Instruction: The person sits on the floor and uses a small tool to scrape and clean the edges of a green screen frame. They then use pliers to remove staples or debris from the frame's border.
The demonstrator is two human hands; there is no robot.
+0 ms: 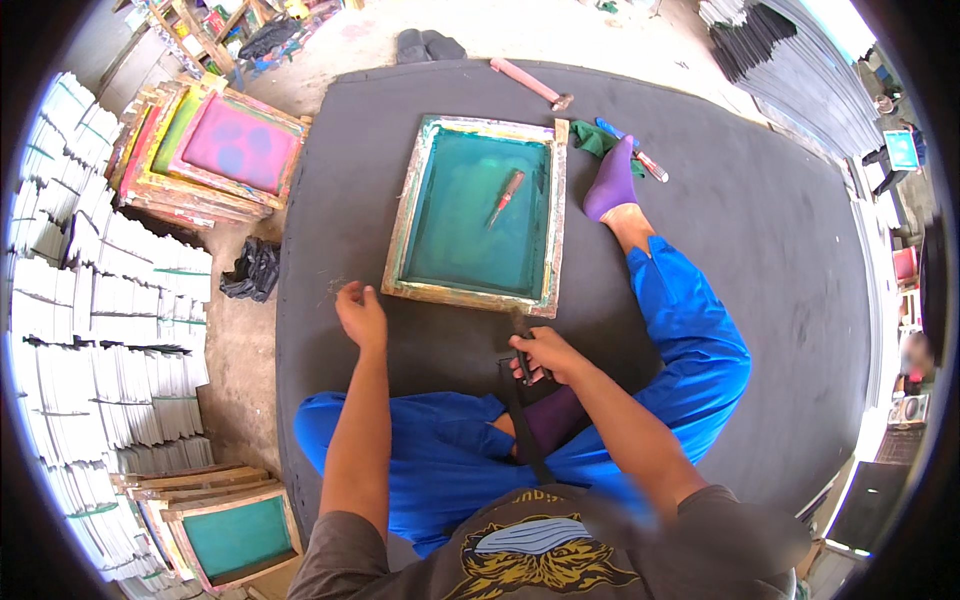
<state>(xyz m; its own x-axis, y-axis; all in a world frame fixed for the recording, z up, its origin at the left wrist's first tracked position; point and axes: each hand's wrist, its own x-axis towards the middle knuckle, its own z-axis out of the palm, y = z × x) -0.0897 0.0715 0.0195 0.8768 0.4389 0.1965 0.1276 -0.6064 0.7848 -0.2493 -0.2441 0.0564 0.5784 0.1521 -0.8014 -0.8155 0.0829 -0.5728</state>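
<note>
A wooden screen-printing frame [473,297] with teal mesh lies flat on the dark mat before me. On its mesh rests a screwdriver [505,198] with a reddish-brown handle. My right hand [546,355] grips dark-handled pliers [521,345], their head close to the frame's near edge. Off the frame's near left corner, my left hand [362,316] is raised with thumb and forefinger apart, seemingly holding nothing. Faint thin strands show beside its fingertips; I cannot tell what they are.
A pink-handled hammer [530,82] lies at the mat's far edge. Green cloth [592,138] and a tube [652,167] are by my purple-socked foot [612,185]. Stacked frames [215,150], a black bag [252,268] and white sheet stacks [110,310] stand at left.
</note>
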